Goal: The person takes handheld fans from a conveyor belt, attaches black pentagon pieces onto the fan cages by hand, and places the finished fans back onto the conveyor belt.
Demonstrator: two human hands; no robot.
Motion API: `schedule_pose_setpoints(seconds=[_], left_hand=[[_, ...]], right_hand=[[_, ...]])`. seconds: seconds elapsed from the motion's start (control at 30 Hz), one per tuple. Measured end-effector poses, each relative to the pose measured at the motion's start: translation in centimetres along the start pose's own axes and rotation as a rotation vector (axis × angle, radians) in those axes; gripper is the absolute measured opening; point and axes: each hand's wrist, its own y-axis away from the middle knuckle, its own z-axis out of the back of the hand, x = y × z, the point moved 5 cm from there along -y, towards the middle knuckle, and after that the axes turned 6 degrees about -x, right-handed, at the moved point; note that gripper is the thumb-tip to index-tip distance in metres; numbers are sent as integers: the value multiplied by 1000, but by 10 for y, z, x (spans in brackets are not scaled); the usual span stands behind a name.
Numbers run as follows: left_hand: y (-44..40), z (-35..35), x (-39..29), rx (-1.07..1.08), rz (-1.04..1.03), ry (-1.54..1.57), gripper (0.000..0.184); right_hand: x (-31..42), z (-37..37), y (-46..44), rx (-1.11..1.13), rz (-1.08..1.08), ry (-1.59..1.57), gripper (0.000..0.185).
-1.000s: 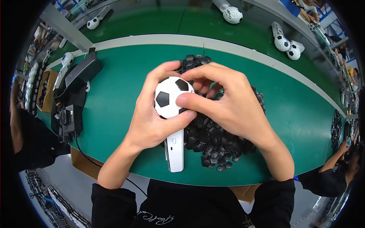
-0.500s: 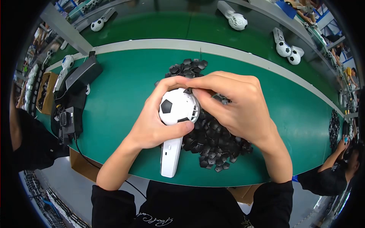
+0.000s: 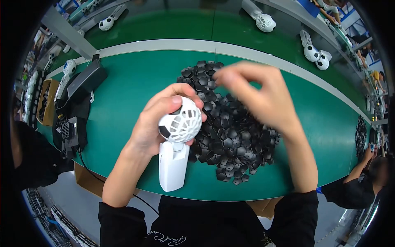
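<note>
My left hand (image 3: 154,113) is closed round the ball-shaped head of a white handheld fan (image 3: 175,164). The head has a football pattern with black pentagon patches, and its slotted grille side faces up. Its white handle points down toward the table's front edge. My right hand (image 3: 263,96) is lifted over a big heap of black pentagon pieces (image 3: 232,142), apart from the fan. Motion blurs its fingers, with thumb and forefinger bent toward each other; whether a piece sits between them does not show.
At the left lie a black box-shaped device (image 3: 87,78), a power adapter with cable (image 3: 74,131), another football fan (image 3: 69,68) and a cardboard box (image 3: 48,103). Beyond the table's rail, several fans (image 3: 265,22) rest on a green belt. Co-workers (image 3: 366,177) sit at both sides.
My left hand has turned the fan so its grille shows, and shifted it slightly left. My right hand has come away from the fan's head, up and right over the pieces.
</note>
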Motion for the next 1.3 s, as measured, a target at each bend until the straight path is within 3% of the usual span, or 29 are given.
schedule_pose_setpoints(seconds=[0.07,0.2,0.33,0.5,0.6,0.73,0.9,1.03,1.13,1.17,1.23,1.3], left_hand=[[-3,1,0,98,-20,169,30],[-10,-4,3,28,-85,331,27],[-14,3,2,-8,-96,212,30],[-18,8,3,65,-122,194,34],[-19,6,-2,112,-229,211,38],[-15,0,-6,61,-262,169,40],[-15,1,-7,86,-318,79,42],[-17,10,-14,-34,-493,-73,43],[-7,2,-34,73,-890,-677,40],[-8,1,-34,80,-887,-676,40],[-5,-2,-34,89,-875,-694,38],[-6,-3,-34,94,-870,-705,37]], right_hand=[[-35,21,-6,-100,-208,368,20],[-60,14,-1,80,-303,502,19],[-62,1,-6,66,-138,582,18],[-40,7,-13,-22,-271,193,14],[-19,-5,-10,-206,-100,-226,11],[-8,-32,-2,-274,3,-436,13],[-11,-41,6,-287,103,-263,17],[-5,-42,6,-303,309,-80,20],[-11,-30,-5,-67,423,-45,20],[-18,-17,-10,-73,419,-42,20],[-54,7,-24,-90,-70,130,22],[-70,11,-26,-61,-156,180,22]])
